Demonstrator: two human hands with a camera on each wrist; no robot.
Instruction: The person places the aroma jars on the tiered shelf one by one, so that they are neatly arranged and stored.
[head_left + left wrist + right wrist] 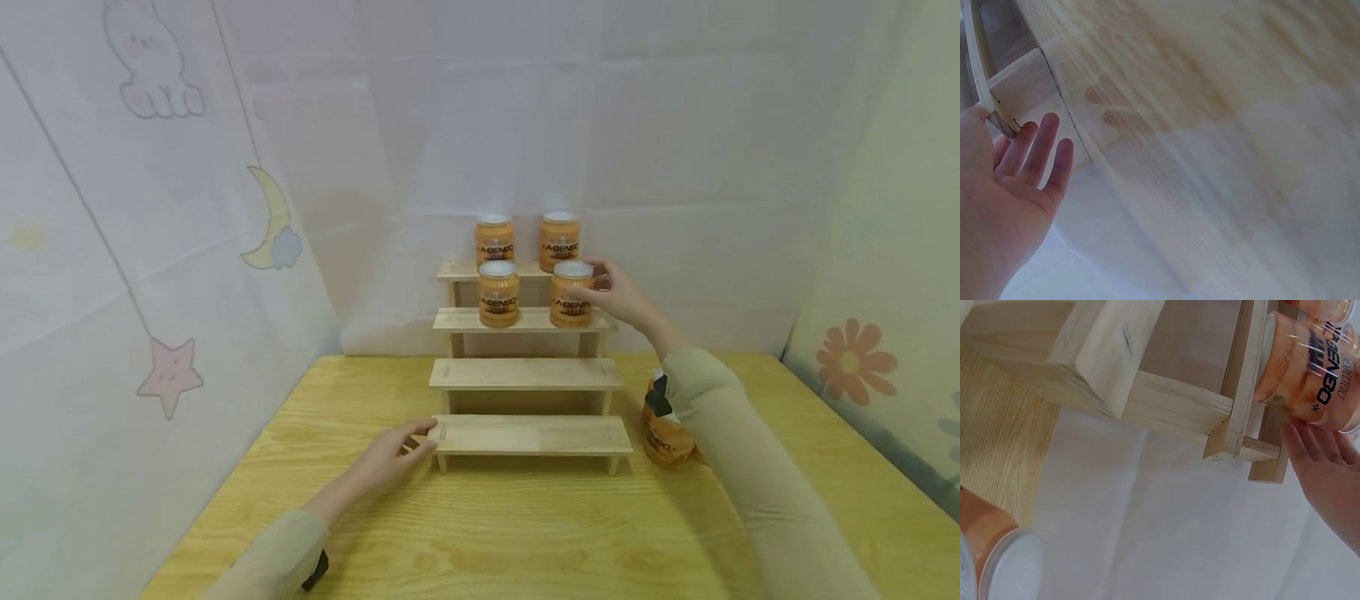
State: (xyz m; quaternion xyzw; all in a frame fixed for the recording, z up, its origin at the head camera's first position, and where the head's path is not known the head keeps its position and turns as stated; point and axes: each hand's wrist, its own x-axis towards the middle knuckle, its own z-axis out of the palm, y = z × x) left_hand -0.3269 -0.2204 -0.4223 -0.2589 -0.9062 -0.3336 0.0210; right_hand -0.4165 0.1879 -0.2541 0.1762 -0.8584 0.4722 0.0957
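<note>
- Orange jar (570, 303) stands at right on the second step from the top of a wooden stand (525, 373), gripped between the thumb and fingers of a person's right hand (621, 293).
- Left hand (386, 457) pinches the lowest step's left end; the left wrist view alone reveals its palm, outer fingers spread.
- Three more jars (498, 302) occupy the two upper steps.
- Sleeve (750, 450) partly hides another jar (667, 442) on the bench (487, 542) in the head view; the right wrist view shows a white lid (1016, 565) there.

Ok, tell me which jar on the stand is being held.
The right jar on the second shelf from the top: the right grip holds it, not the other three.
</note>
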